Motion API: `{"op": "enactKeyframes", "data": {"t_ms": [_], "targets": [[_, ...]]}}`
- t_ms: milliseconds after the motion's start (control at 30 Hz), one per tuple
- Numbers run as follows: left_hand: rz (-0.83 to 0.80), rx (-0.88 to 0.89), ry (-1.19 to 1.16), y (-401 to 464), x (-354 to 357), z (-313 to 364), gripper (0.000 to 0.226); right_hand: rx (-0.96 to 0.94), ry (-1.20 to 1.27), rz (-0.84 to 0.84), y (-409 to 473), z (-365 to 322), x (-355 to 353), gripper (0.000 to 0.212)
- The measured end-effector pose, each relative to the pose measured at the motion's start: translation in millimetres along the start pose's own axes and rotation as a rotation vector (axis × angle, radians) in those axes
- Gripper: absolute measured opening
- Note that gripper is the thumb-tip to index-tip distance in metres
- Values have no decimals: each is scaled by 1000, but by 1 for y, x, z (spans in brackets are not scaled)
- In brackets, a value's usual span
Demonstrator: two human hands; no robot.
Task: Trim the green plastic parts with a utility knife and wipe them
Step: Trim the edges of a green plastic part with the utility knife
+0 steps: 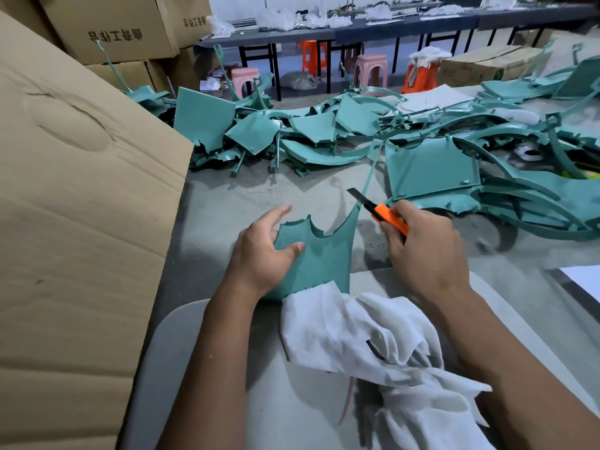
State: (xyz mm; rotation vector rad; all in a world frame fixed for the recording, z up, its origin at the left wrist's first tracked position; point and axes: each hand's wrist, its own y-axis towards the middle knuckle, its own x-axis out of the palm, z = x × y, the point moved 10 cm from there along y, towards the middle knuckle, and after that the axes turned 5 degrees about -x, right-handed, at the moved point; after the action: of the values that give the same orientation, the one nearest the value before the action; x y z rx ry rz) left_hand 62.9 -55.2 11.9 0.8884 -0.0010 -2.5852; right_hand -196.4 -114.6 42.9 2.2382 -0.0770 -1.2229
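Green plastic parts, flat teal moulded panels with thin runner strips attached, lay heaped [324,134] across the far side of a grey work table [227,196] as a worker trimmed one of them. The left hand [263,254] gripped the left edge of the panel in work, a flat teal piece with a scalloped upper edge [321,254], thumb pressed on its face and fingers curled behind, holding it just above the table's near edge. The right hand [425,251] was closed around an orange utility knife [380,212], its dark blade extended and poised just beside the thin strip rising from the panel's upper right corner. A crumpled white wiping cloth [363,339] lay over the panel's lower edge and the worker's lap, ready to hand. Judging by the strip not yet cut from the piece and the size of the heap, the job appeared to be far from over; which of the piled parts were finished could not be told. A large brown cardboard box [81,222] stood at the left.
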Motion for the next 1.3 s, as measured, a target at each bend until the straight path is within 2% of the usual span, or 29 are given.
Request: {"op": "enactKeyframes", "data": {"t_ms": [67,100,167,200,300,333,433,533,667,800,900,1000,1100,1200,1233,1300], "targets": [[111,-86,-89,-1,-12,-8,77,35,-54,-42,-2,3,5,20],[157,-148,-196,-1,-18,-13,73,48,-76,-61,-2,4,7,22],[191,-270,-495,-2,-25,-26,43,65,-112,-86,-3,5,10,26],[154,-338,-693,-2,-23,-32,36,69,-125,-90,-3,4,10,26],[-102,-479,-1441,-8,-4,-38,76,86,-145,-94,-3,5,10,25],[-174,-498,-1626,-10,-1,-36,86,93,-148,-98,-3,5,10,24],[-300,-513,-1869,-15,3,-27,97,105,-155,-115,-3,5,11,23],[-374,-524,-1870,-15,9,-23,99,108,-161,-134,-4,4,11,21],[-489,-511,-1628,-21,14,-12,90,106,-167,-145,-4,3,11,22],[-547,-407,-1329,-29,12,-3,123,110,-167,-140,-4,3,11,23],[-570,-373,-952,-37,19,-7,128,101,-160,-147,-3,2,11,22],[-479,-322,-823,-32,19,-8,130,76,-134,-145,-2,0,10,20],[-147,-361,-808,-19,0,-17,99,-5,-138,-195,-4,-8,12,18],[184,-467,-999,-13,-14,-35,37,-33,-172,-236,-6,-12,16,15],[220,-458,-1094,-11,-14,-37,22,-30,-181,-230,-5,-12,17,17],[201,-427,-1221,-7,-10,-34,14,-10,-167,-210,-5,-10,17,24]]}}
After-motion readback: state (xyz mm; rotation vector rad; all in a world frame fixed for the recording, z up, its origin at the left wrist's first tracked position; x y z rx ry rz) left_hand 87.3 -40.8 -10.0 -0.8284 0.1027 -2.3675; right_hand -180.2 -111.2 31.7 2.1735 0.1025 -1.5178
